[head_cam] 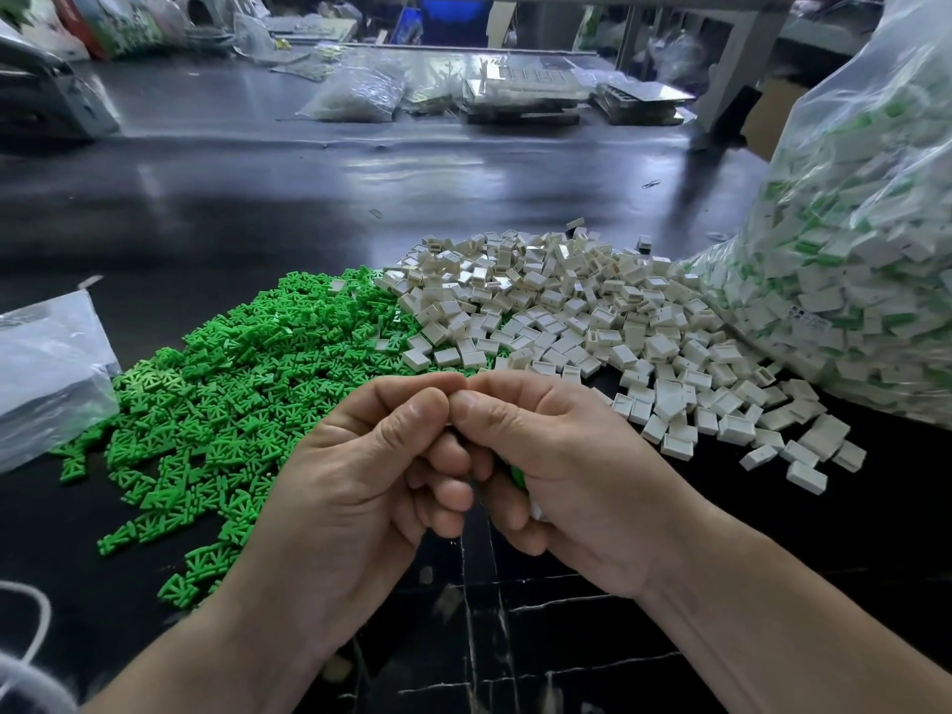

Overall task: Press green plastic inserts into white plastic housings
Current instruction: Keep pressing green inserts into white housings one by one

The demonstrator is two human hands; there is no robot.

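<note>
Inserts [226, 383] left of housings [566, 311]

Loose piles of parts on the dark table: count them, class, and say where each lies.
2. The green insert pile lies on the left; the white housing pile lies right of it, touching it, beside the big clear bag. Bagged parts excluded.

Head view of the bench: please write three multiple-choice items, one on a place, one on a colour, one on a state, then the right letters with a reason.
1. The green insert pile lies where from the white housing pile? A left; B right; C behind.
2. The bench top is which colour? A white; B dark; C red.
3. The left hand and right hand are how? A flat; B apart; C together, fingers curled.
1 A: green lies left of white. 2 B: its bare surface is dark. 3 C: they meet; a green piece shows in the right grip.
</note>
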